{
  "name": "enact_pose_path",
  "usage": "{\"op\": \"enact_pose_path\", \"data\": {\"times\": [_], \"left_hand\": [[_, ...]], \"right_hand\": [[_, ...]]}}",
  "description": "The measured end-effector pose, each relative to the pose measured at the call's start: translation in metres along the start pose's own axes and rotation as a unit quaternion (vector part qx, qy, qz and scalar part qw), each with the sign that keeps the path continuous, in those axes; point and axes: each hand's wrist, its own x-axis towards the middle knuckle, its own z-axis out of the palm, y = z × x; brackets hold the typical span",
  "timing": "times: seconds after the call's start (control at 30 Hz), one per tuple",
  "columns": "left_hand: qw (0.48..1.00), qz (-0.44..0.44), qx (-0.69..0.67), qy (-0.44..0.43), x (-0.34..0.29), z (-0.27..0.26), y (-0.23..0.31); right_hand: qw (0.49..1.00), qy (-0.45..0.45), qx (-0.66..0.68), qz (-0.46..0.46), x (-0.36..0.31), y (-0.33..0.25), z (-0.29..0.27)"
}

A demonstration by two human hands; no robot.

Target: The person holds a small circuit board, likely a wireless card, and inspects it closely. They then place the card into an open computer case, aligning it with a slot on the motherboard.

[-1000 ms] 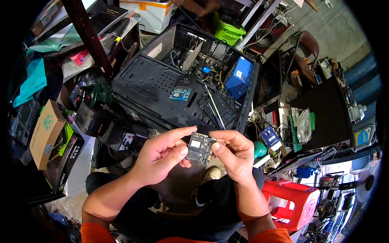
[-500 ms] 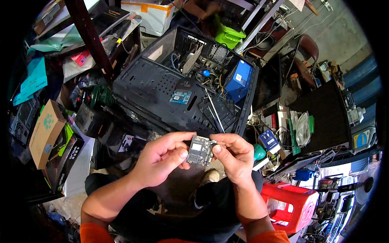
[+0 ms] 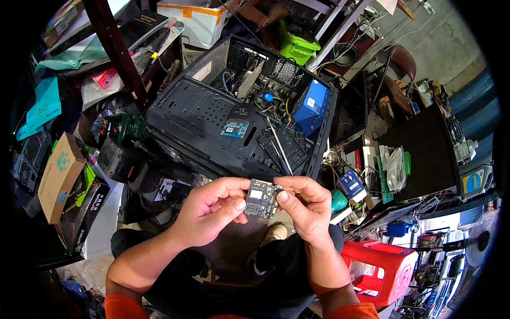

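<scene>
Between my two hands, above my lap, is a small black circuit board (image 3: 256,208) with a pale square patch and tiny parts along its edges. My left hand (image 3: 210,211) pinches its left edge between thumb and fingers. The right edge is gripped by my right hand (image 3: 307,208), thumb on the near face. Just beyond lies an opened black computer case (image 3: 183,114) on its side. On its panel rest a small blue circuit board (image 3: 235,128) and a long thin metal tool (image 3: 280,144), whose kind I cannot make out.
Inside the case sits a blue box-shaped unit (image 3: 312,106) among cables. Cardboard boxes (image 3: 62,175) lean at the left. A red plastic stool (image 3: 385,271) stands close to my right arm. A blue-and-white box (image 3: 351,185) and a dark tabletop (image 3: 425,149) are farther right.
</scene>
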Motion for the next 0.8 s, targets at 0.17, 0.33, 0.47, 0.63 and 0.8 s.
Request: {"op": "enact_pose_path", "data": {"times": [0.17, 0.33, 0.47, 0.63, 0.8], "left_hand": [[1.000, -0.001, -0.004, 0.000, -0.0009, -0.0008, -0.0021], [1.000, -0.006, -0.004, -0.002, -0.0005, -0.0014, -0.0024], [1.000, -0.008, -0.004, 0.002, -0.0002, -0.0009, -0.0028], [1.000, -0.004, 0.002, -0.006, -0.0004, -0.0007, -0.0007], [1.000, -0.004, -0.003, -0.003, -0.0002, 0.0001, -0.0010]], "right_hand": [[1.000, -0.002, -0.006, -0.005, 0.0003, -0.0005, 0.0002], [1.000, -0.005, -0.002, -0.002, 0.0003, -0.0014, 0.0000], [1.000, -0.007, -0.004, 0.002, 0.0001, -0.0016, -0.0003], [1.000, -0.009, 0.007, 0.005, 0.0002, -0.0025, 0.0001], [1.000, -0.016, 0.002, 0.005, 0.0004, -0.0026, -0.0011]]}}
